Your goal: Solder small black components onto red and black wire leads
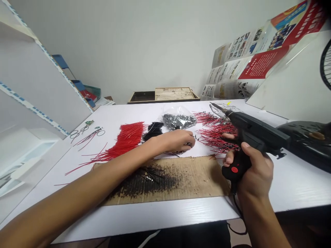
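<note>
My right hand (256, 170) is wrapped round the grip of a black soldering gun (258, 129). Its thin tip points up and left, and a red button shows low on the grip. My left hand (184, 140) reaches across to the middle of the table with curled fingers, at a scatter of small dark parts; what the fingertips pinch, if anything, is hidden. Just behind it lies a clear plastic bag (179, 119) of small metallic parts. Below my left forearm, black wires (152, 175) lie on a stained cardboard sheet (204, 175).
Left of centre are a pile of red wires (130, 136) and a bundle of black wires (154, 130). Red and black wire assemblies (216, 134) lie at right, near a black fan base (310, 137). Scissors (77, 132) rest far left. A wooden box (173, 93) stands behind.
</note>
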The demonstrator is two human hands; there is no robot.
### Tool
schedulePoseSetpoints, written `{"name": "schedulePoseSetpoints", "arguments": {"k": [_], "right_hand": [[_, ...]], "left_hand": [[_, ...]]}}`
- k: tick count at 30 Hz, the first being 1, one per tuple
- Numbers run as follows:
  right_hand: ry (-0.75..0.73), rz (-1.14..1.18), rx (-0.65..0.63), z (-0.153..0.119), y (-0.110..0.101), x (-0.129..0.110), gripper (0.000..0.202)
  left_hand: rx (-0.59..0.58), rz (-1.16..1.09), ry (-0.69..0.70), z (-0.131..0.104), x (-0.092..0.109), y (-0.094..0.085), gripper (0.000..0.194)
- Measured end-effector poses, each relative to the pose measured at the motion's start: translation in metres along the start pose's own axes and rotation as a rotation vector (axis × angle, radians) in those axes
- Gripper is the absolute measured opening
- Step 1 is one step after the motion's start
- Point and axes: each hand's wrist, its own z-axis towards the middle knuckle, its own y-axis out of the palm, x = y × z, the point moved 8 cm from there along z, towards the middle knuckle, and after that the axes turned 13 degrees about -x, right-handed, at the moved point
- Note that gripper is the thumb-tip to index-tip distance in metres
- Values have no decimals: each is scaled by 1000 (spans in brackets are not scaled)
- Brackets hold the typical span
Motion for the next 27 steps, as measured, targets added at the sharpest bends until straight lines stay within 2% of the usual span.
{"name": "schedulePoseSetpoints", "arguments": {"k": [5, 8, 15, 19, 22, 25, 27], "right_hand": [[22, -28, 21, -1, 0, 0, 44], [5, -24, 24, -1, 0, -1, 39], [-50, -12, 27, 0, 0, -3, 35], [-55, -1, 32, 0, -1, -3, 35], [-37, -13, 27, 0, -2, -1, 40], [-32, -26, 1, 0, -1, -1, 43], [-38, -30, -6, 0, 1, -2, 40]], "left_hand": [[-26, -20, -18, 0, 2, -1, 21], [-53, -35, -48, 2, 4, -2, 25], [-74, -82, -82, 6, 0, -4, 18], [-18, -117, -73, -16, 4, -16, 15], [22, -153, -46, -42, 23, -20, 15], [70, -295, 37, -66, 49, -13, 19], [37, -335, 55, -76, 62, 0, 20]]}}
